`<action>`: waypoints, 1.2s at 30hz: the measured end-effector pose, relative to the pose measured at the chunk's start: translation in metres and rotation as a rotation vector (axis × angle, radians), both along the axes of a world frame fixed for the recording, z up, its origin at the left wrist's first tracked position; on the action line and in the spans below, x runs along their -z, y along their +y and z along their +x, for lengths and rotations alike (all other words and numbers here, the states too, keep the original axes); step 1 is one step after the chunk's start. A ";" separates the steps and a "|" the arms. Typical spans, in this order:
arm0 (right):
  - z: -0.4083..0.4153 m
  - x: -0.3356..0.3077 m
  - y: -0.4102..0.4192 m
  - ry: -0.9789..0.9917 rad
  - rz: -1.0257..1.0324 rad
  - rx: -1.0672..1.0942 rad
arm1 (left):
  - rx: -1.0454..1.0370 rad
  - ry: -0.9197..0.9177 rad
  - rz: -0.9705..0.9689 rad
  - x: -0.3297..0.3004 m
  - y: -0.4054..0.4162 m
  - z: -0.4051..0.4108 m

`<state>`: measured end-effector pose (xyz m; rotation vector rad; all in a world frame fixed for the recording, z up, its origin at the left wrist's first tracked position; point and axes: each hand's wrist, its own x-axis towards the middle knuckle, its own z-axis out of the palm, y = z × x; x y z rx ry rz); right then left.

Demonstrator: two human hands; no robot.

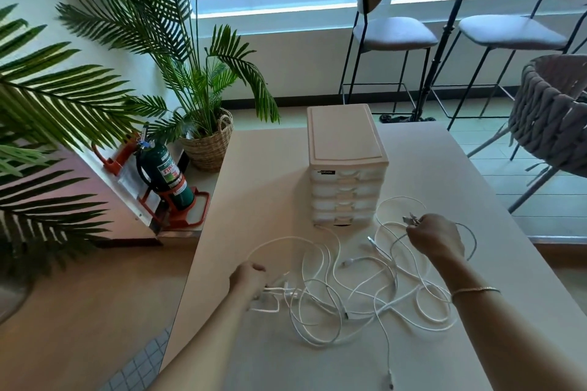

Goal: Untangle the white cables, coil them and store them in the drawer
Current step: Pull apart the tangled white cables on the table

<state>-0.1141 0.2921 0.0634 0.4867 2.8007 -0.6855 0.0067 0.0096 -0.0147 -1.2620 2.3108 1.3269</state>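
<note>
A tangle of white cables (346, 298) lies spread over the beige table (444, 174) in front of me. Behind it stands a white drawer unit (346, 165) with several shut drawers. My left hand (249, 278) rests at the tangle's left edge and grips cable ends and a plug there. My right hand (435, 238) is raised a little above the table to the right of the drawer unit, pinching a cable connector with loops hanging from it.
The table's left edge drops to the floor, where a green fire extinguisher (165, 174) and a potted palm in a wicker basket (209, 143) stand. Two bar stools (394, 32) and a woven chair (552, 117) are beyond the table at the right.
</note>
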 end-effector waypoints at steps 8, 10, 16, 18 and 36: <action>-0.004 0.011 -0.018 -0.026 0.004 -0.092 | 0.379 -0.132 -0.434 0.033 0.013 0.032; -0.004 0.012 -0.023 -0.007 -0.004 -0.126 | 0.356 -0.133 -0.439 0.030 0.013 0.031; -0.003 0.005 -0.034 0.088 -0.091 -0.145 | 0.580 -0.146 -0.520 0.007 0.005 0.021; -0.001 -0.003 -0.040 0.132 -0.155 -0.186 | 0.555 -0.095 -0.485 -0.002 0.000 0.015; 0.040 -0.028 -0.112 -0.190 -1.131 -0.314 | -0.028 0.558 0.612 -0.087 0.044 -0.026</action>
